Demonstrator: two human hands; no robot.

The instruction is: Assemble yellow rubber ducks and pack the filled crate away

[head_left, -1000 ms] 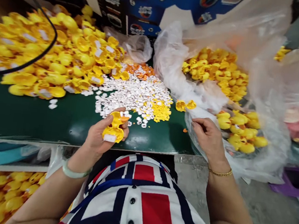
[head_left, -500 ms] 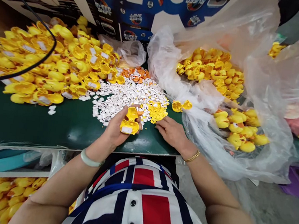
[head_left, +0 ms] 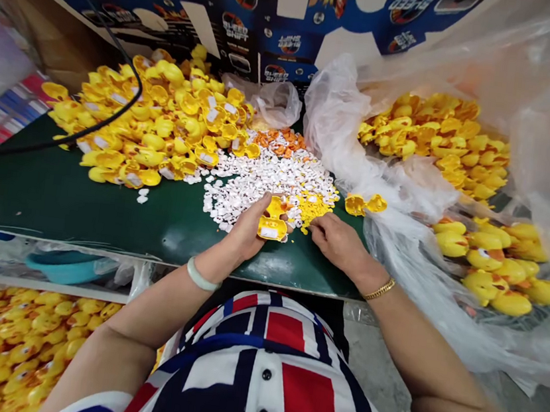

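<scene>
A yellow plastic duck shell half is held in my left hand, its hollow side up with a white label inside. My right hand rests at the edge of a heap of tiny yellow pieces, fingers bent and pressed together. What those fingertips hold, if anything, is too small to make out. Behind both hands spreads a pile of small white eye pieces, and orange pieces lie beyond it. A duck shell piece sits just right of the yellow heap.
A large pile of duck shells covers the table's left, with a black cable crossing it. Clear plastic bags on the right surround more shells and several ducks. Below left are a teal basin and more ducks.
The camera view has swung left, so the scene sits further right. My left hand still holds the duck shell half, and my right fingers remain at the tiny yellow pieces.
</scene>
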